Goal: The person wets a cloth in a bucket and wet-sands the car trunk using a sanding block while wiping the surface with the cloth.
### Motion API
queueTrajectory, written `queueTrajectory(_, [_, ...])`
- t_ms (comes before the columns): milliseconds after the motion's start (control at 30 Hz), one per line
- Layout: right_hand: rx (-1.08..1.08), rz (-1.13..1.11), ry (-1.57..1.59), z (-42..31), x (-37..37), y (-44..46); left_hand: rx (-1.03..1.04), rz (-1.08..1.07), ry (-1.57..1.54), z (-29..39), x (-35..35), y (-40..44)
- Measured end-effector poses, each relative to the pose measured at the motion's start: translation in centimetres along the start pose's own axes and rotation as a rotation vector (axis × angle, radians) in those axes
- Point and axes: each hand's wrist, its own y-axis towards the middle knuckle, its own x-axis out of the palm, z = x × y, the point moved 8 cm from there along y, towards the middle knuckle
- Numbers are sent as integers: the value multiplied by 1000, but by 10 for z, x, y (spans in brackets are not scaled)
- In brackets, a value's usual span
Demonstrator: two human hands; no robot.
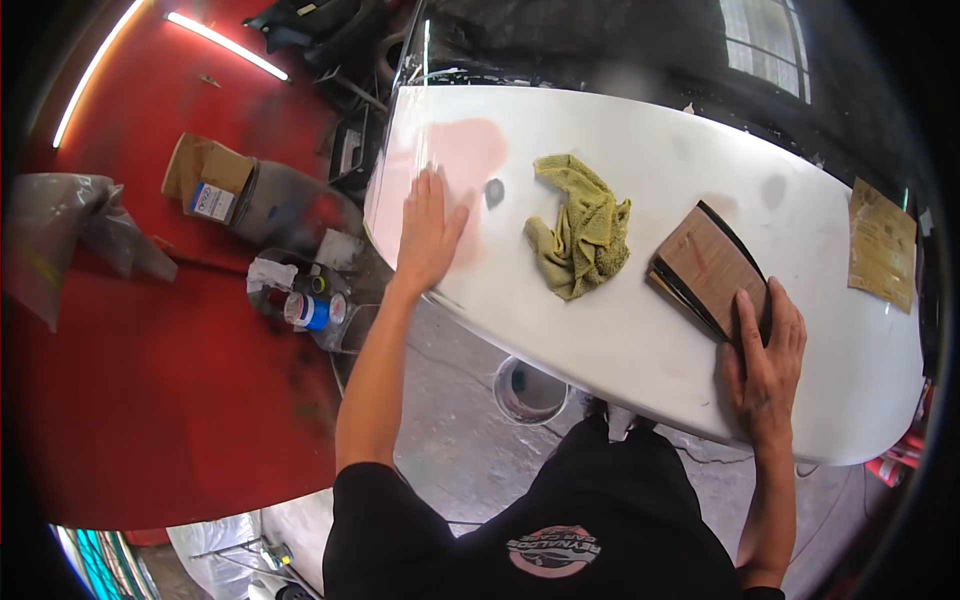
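My left hand [432,232] lies flat, fingers stretched out, on a pink patch [480,150] of the white car panel [660,350]. At the right, my right hand [768,350] grips the near corner of a brown rectangular block [705,262] with dark edges, which rests on the panel. The index finger lies over its top face; some of the other fingers are partly hidden. Between my hands sits a crumpled olive-green cloth [582,225]. A small grey spot [494,193] marks the panel just right of my left hand.
A yellowish paper sheet [882,245] lies at the panel's right end. Beyond the panel is a dark glossy car surface [620,50]. A white bucket [530,390] stands on the floor below. To the left are a red surface [150,400], a cardboard box [207,165] and a blue-labelled container [308,312].
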Motion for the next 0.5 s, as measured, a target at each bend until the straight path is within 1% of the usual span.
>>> queueTrajectory(100, [7, 4, -8, 1, 2, 0, -61, -32, 7, 6, -1, -11])
queueTrajectory(200, [11, 3, -21, 2, 2, -1, -216, 41, -10, -27, 2, 25])
queueTrajectory(300, [20, -7, -21, 1, 3, 0, -462, 143, 32, -115, 8, 85])
queueTrajectory(367, [27, -2, -17, 2, 3, 0, -624, 178, 13, -120, -2, 111])
queueTrajectory(400, [38, -15, -11, 4, 3, -4, -713, 180, 12, -118, 2, 107])
queueTrajectory(500, [40, -12, 7, 2, 3, 3, -642, 168, 49, -93, 3, 102])
